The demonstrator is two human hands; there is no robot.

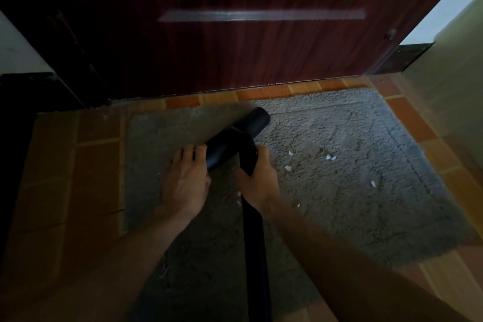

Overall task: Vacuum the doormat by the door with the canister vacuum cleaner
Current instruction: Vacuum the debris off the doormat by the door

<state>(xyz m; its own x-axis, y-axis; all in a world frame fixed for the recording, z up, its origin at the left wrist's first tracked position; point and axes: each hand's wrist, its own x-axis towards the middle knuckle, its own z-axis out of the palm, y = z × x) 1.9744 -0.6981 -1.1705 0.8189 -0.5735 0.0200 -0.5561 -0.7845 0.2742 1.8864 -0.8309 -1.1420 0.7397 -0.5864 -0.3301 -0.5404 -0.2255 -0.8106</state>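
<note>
- I look down at a grey, shaggy rectangular doormat (326,170) lying on orange-brown floor tiles (96,165), its far edge just short of a dark red wooden door (235,34).
- A black plastic floor nozzle (239,136) sits tilted and skewed across the middle of the mat, joined to a black rigid wand (254,243) that runs back toward me. The canister itself is out of view.
- My left hand (187,183) lies over the near end of the nozzle, fingers spread and loosely curled against it, not a firm grip.
- My right hand (257,180) is wrapped closed around the wand where it meets the nozzle.
- About 6 small white scraps of debris (329,157) lie on the mat to the right of the nozzle, untouched.
- My judgement: the step in hand is squaring or seating the nozzle on the wand.
- To do it well, I would hold the wand steady with my right hand, turn the nozzle flat with my left, and check that its mouth meets the pile evenly.
- Then I would sweep right, in slow overlapping passes, toward the scraps.
</note>
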